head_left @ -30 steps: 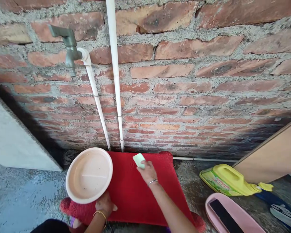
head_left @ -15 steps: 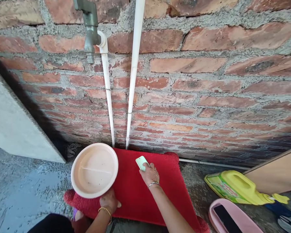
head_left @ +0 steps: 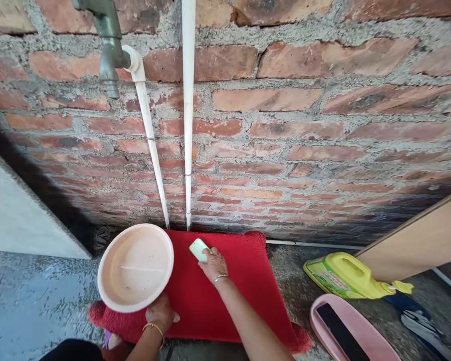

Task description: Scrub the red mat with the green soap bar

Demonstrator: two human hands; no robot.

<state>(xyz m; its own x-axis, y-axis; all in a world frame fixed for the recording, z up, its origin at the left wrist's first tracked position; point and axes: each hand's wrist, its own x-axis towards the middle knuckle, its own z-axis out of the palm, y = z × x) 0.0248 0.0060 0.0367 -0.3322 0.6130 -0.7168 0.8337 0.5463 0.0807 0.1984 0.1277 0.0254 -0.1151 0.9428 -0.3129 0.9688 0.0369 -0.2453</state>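
A red mat (head_left: 210, 316) with a pile-like surface lies spread at the foot of a brick wall. My right hand (head_left: 213, 264) is closed on a pale green block (head_left: 198, 249) with rounded corners, resembling the back of a scrub brush; its underside is hidden against the mat's far half. On the mat's left side is a pale pink basin (head_left: 131, 235), with a thin layer of clear liquid and dark specks inside. My left hand (head_left: 161, 316) is at the mat's front left, just below the basin's near rim. Its thumb points right; the basin hides the other fingers.
A metal tap (head_left: 110, 55) and white pipes (head_left: 188, 110) run along the brick wall (head_left: 296, 130). To the right lie a yellow detergent bottle (head_left: 342, 276) and a pink tray (head_left: 376, 336) holding a dark bar. A pale slab (head_left: 26, 210) leans at left over wet floor (head_left: 30, 301).
My right hand has slid the pale green block a little to the left across the mat. The camera has turned slightly right, and my left hand stays by the basin.
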